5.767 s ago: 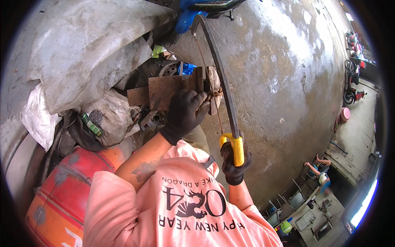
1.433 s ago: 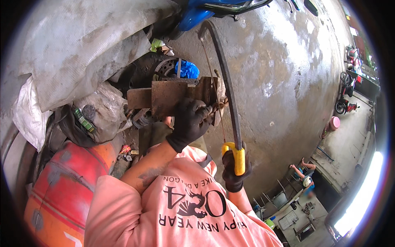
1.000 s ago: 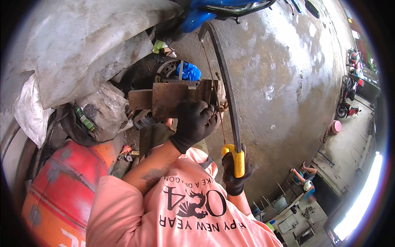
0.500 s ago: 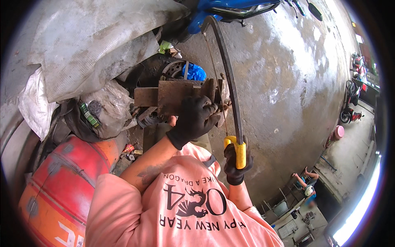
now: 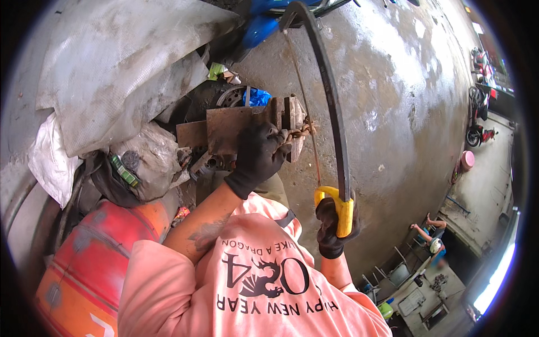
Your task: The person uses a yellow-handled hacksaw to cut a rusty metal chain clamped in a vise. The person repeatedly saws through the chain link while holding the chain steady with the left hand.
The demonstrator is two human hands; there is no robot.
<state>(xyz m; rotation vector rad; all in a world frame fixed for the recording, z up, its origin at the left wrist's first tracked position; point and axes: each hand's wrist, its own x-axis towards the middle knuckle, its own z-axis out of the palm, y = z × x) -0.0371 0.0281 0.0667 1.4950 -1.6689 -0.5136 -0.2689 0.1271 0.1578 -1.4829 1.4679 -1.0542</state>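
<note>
My right hand point(image 5: 336, 227), in a black glove, is wrapped around the yellow handle of a hacksaw point(image 5: 328, 92). Its dark curved frame points away from me, and the thin blade runs along the left side. Rusty metal that looks like a chain point(image 5: 296, 133) sticks out past the jaws of a brown, rusty bench vise point(image 5: 229, 130). The blade crosses this piece near its right end; whether it has cut in cannot be made out. My left hand point(image 5: 259, 151), also black-gloved, is closed on the chain's near end beside the vise jaws.
A blue motorcycle point(image 5: 259, 31) stands at the far side. Left of the vise are a grey sheet point(image 5: 123, 73), a plastic bag point(image 5: 149, 163) and a red-orange casing point(image 5: 104, 236). A wheel rim point(image 5: 230, 96) lies behind the vise. Another person point(image 5: 435, 238) is at the far right.
My right hand and the hacksaw have shifted right and slightly toward me. The left hand keeps its place at the vise, and more of the chain shows now. The whole view has turned slightly.
</note>
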